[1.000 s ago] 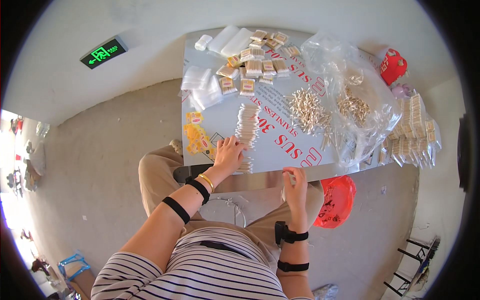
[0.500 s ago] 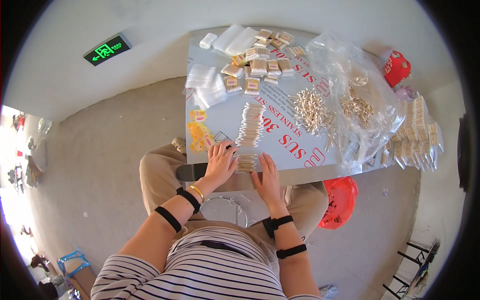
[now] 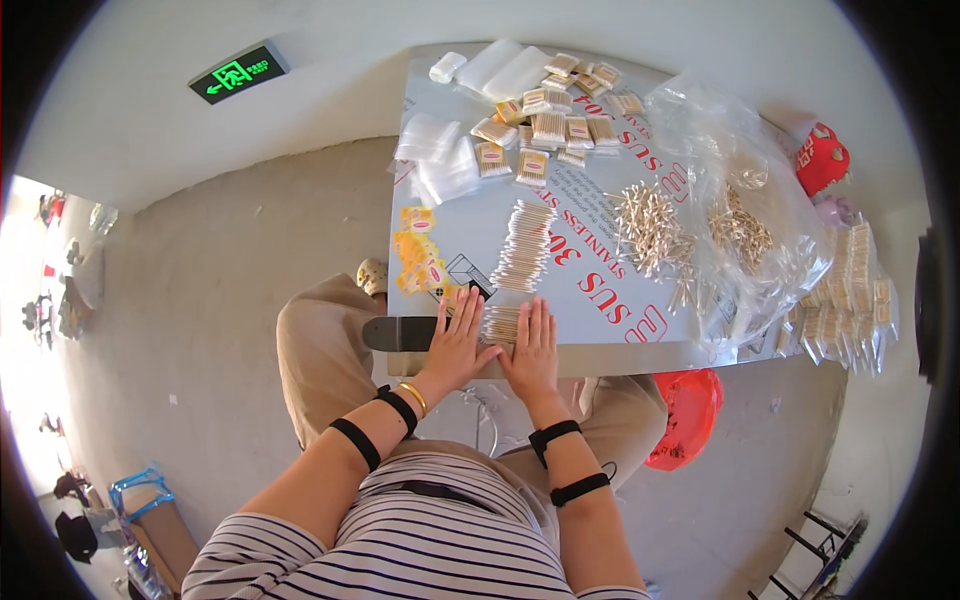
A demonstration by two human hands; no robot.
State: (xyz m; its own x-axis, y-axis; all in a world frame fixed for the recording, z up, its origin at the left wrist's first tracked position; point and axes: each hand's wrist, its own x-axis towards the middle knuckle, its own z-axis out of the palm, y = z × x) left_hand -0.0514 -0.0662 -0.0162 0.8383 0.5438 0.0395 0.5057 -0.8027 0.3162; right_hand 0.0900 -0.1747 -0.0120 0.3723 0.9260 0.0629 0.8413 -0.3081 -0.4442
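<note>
A small bundle of cotton swabs (image 3: 500,322) lies side by side at the table's near edge, between my two hands. Along its left end rests my left hand (image 3: 459,338), fingers stretched out. My right hand (image 3: 530,348) lies flat against the right end, its fingers also straight. Both thumbs point inward and nearly meet just below the bundle. Farther up, a longer row of swabs (image 3: 524,246) is laid out parallel. Yellow printed cards (image 3: 419,262) are spread left of that row. A black strap-like piece (image 3: 398,334) sticks out beside my left hand.
A loose heap of swabs (image 3: 645,228) lies to the right, beside a large clear bag (image 3: 765,270) holding more. Filled swab packets (image 3: 548,128) and empty clear sleeves (image 3: 447,172) cover the far side. Packed bundles (image 3: 850,300) stand at the right edge; a red bag (image 3: 690,420) hangs below.
My left hand's bent fingers have straightened out along the small bundle. Both hands have come closer together, their thumbs now almost touching. The whole view has shifted slightly.
</note>
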